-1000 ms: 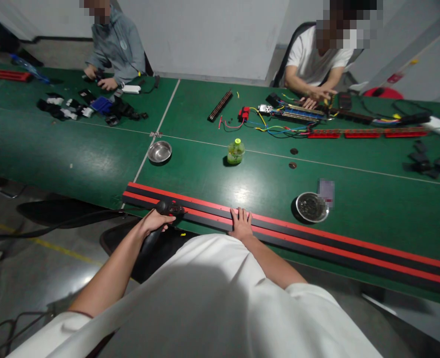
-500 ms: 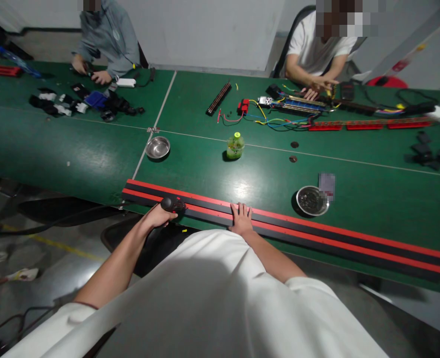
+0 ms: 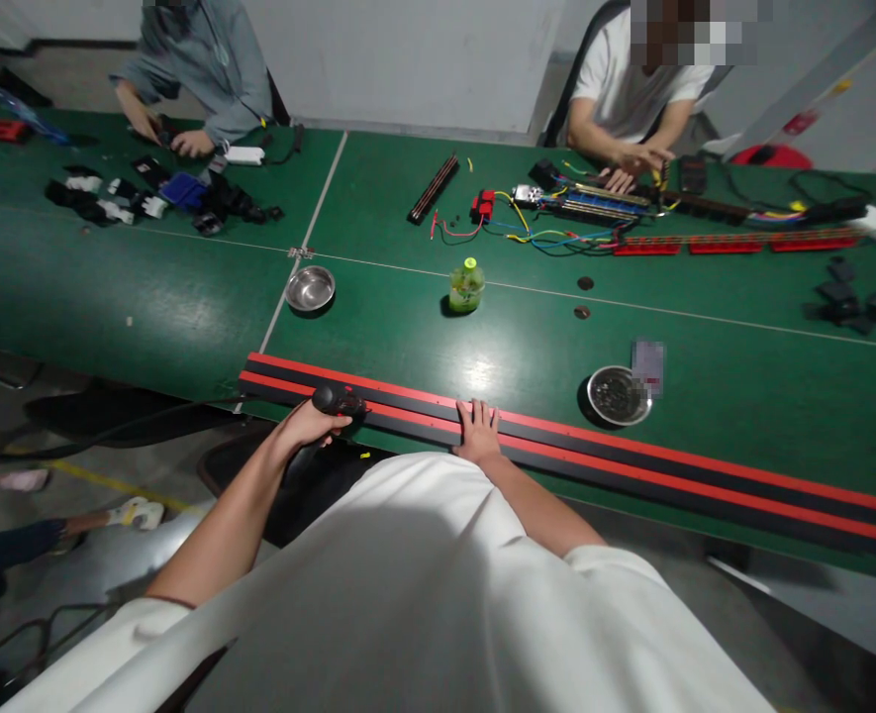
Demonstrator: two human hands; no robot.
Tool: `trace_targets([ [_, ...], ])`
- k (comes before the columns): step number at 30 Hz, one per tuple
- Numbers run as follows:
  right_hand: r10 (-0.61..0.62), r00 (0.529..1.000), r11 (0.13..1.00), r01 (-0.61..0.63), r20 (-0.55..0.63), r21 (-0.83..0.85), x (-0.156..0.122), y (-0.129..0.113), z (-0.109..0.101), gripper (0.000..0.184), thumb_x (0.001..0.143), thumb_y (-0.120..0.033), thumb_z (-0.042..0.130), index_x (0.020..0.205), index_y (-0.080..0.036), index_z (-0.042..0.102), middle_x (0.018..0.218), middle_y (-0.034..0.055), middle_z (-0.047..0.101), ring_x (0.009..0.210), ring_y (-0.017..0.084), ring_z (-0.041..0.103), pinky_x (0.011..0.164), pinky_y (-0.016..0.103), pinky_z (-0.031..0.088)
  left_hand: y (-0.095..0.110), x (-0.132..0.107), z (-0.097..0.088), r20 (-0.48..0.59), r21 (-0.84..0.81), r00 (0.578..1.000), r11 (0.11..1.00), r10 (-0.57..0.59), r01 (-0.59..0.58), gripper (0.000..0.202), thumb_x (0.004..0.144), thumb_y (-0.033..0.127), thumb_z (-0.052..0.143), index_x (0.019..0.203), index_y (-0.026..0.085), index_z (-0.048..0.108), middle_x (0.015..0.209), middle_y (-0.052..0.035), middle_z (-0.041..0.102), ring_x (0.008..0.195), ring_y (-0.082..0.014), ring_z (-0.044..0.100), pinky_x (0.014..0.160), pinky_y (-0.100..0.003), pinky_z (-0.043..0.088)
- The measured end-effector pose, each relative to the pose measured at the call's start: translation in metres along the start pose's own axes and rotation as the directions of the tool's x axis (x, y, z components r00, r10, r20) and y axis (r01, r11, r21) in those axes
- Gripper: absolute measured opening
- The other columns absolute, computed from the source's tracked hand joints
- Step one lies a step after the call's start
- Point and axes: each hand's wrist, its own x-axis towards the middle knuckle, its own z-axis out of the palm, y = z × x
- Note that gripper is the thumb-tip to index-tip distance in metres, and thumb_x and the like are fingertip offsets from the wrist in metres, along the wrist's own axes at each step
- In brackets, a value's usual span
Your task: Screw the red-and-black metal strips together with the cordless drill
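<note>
My left hand (image 3: 305, 426) grips a black power screwdriver (image 3: 334, 399), whose nose lies over the left part of two long red-and-black strips. The far strip (image 3: 631, 445) and the near strip (image 3: 631, 473) lie side by side along the table's front edge. Small dark marks, perhaps holes or screws, dot their red faces. Pressed flat across both strips, to the right of the screwdriver, is my right hand (image 3: 478, 434), fingers spread and holding nothing. The screwdriver's tip is too small to make out, so I cannot tell whether it touches a strip.
A metal bowl (image 3: 311, 288) and a green-filled plastic cup (image 3: 467, 287) stand beyond the strips. Another bowl (image 3: 592, 406) holds small dark parts. Across the green table (image 3: 393, 327), two people handle parts, near wires (image 3: 548, 238) and black pieces (image 3: 211, 213). A cable (image 3: 133, 431) runs left.
The view has shifted slightly, moving the table scene a little up and left. Both hands keep their places on the screwdriver and strips. A passer-by's legs have come further in at lower left.
</note>
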Motion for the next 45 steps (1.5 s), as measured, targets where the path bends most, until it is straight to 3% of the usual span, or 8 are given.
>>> trace_targets([
  [4,-0.007,1.0,1.0,0.007,-0.03,0.002,0.0,0.0,0.002,0.126,0.074,-0.046,0.087,0.174,-0.023,0.013,0.178,0.0222,0.013,0.165,0.042,0.005,0.129,0.062,-0.006,0.0,0.002,-0.002,0.037,0.09,0.999,0.996,0.02,-0.023,0.022,0.069,0.021,0.083,0.075,0.016,0.062,0.048,0.0063,0.05,0.038,-0.0116,0.049,0.039,-0.022,0.038],
  [9,-0.009,0.999,1.0,0.009,-0.034,0.012,0.001,0.001,0.005,0.126,0.074,-0.046,0.087,0.173,-0.023,0.014,0.178,0.0224,0.012,0.165,0.043,0.005,0.129,0.063,-0.005,-0.003,0.005,-0.002,0.037,0.119,0.999,0.993,0.015,-0.019,0.022,0.071,0.021,0.082,0.073,0.017,0.061,0.051,0.0046,0.052,0.04,-0.0121,0.051,0.04,-0.022,0.039],
  [13,-0.004,1.0,1.0,0.004,-0.03,0.017,0.002,0.002,0.005,0.127,0.073,-0.046,0.087,0.174,-0.023,0.013,0.178,0.0222,0.012,0.165,0.042,0.005,0.129,0.062,-0.006,-0.003,0.007,-0.002,0.035,0.081,0.999,0.997,0.005,-0.008,0.022,0.072,0.024,0.083,0.082,0.016,0.065,0.055,0.0043,0.055,0.041,-0.0127,0.053,0.041,-0.023,0.043],
  [22,0.0,1.0,1.0,0.001,-0.024,0.024,0.002,0.002,0.006,0.127,0.073,-0.046,0.087,0.173,-0.024,0.013,0.178,0.0218,0.011,0.165,0.042,0.004,0.128,0.062,-0.006,0.002,0.002,-0.002,0.036,0.133,0.999,0.99,0.033,-0.038,0.017,0.076,0.021,0.079,0.081,0.016,0.064,0.049,0.0066,0.049,0.038,-0.0118,0.048,0.039,-0.021,0.037],
  [33,-0.002,0.999,1.0,0.003,-0.04,0.019,0.001,0.001,0.006,0.125,0.072,-0.046,0.086,0.173,-0.023,0.016,0.178,0.0218,0.015,0.165,0.042,0.005,0.128,0.062,-0.007,0.003,0.003,-0.004,0.05,0.026,0.999,1.0,0.015,-0.016,0.026,0.069,0.024,0.084,0.087,0.014,0.069,0.053,0.006,0.052,0.038,-0.0111,0.048,0.039,-0.023,0.039],
  [40,0.007,0.999,1.0,-0.007,-0.048,0.018,-0.001,-0.002,0.001,0.124,0.072,-0.045,0.087,0.173,-0.023,0.018,0.177,0.0213,0.016,0.164,0.042,0.007,0.129,0.062,-0.006,0.003,0.005,-0.008,0.048,0.023,0.999,1.0,-0.016,0.015,0.028,0.066,0.031,0.085,0.08,0.014,0.067,0.054,0.0026,0.059,0.041,-0.0124,0.051,0.04,-0.024,0.043],
  [45,0.009,0.999,1.0,-0.008,-0.046,0.017,-0.001,-0.001,0.002,0.125,0.072,-0.046,0.087,0.173,-0.023,0.017,0.177,0.0213,0.016,0.164,0.042,0.007,0.129,0.061,-0.008,0.007,0.003,-0.01,0.045,0.025,0.999,1.0,-0.019,0.018,0.037,0.064,0.035,0.088,0.089,0.013,0.071,0.058,0.0025,0.061,0.042,-0.0126,0.053,0.041,-0.025,0.045],
])
